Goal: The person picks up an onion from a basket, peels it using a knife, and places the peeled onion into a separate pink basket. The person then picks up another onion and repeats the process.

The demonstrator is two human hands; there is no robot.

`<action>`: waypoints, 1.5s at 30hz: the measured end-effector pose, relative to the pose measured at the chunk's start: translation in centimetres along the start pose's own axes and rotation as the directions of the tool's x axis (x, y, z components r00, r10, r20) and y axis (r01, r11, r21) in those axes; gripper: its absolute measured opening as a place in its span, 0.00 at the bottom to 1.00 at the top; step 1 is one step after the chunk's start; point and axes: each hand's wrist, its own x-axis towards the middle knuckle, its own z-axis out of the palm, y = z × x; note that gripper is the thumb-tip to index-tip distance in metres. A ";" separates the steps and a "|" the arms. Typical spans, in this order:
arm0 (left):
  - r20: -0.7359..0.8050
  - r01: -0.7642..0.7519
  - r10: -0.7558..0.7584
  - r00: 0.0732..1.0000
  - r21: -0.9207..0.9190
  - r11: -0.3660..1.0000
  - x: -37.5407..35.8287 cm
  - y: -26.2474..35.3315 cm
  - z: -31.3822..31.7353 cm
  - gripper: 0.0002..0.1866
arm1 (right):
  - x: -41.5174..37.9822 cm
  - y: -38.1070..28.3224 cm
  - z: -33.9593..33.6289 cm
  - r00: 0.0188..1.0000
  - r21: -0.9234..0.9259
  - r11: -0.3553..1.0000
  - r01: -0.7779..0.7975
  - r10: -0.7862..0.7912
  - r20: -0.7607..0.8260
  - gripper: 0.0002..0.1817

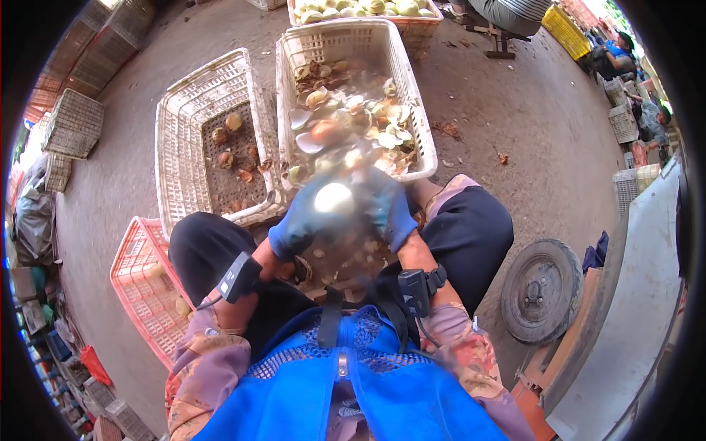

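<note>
In blue gloves, my left hand (298,220) and my right hand (384,206) meet between my knees, at the near edge of a white crate (419,110). A pale, round peeled onion (334,198) shows between them, with my left hand wrapped against it. The fingers of my right hand are blurred at the onion's right side, and what they hold is hidden. Onion skins and cut pieces (393,136) lie in the white crate. Another white crate (180,147), to the left, holds a few unpeeled onions (233,121) and loose skins.
A pink crate (147,294) with some onions stands by my left knee. Beyond the white crate is a crate of peeled onions (412,20). A wheel (540,292) and a metal cart panel (632,309) are at right. Several people (619,55) sit farther off.
</note>
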 end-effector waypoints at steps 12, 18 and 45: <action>0.097 -0.221 0.199 0.975 0.385 0.896 0.8 0.0 -1.5 0.24 | -3.1 -3.3 3.6 0.886 -0.351 0.832 0.430 -0.463 -0.010 0.17; -0.082 0.017 -0.013 0.997 0.049 0.999 1.2 0.4 0.3 0.22 | -2.3 -2.1 3.0 0.881 -0.449 0.780 0.435 -0.472 0.032 0.10; -0.091 0.058 -0.101 0.991 -0.385 0.921 2.7 -0.6 0.6 0.25 | -1.6 -0.7 1.6 0.808 -0.430 0.758 0.490 -0.580 -0.102 0.10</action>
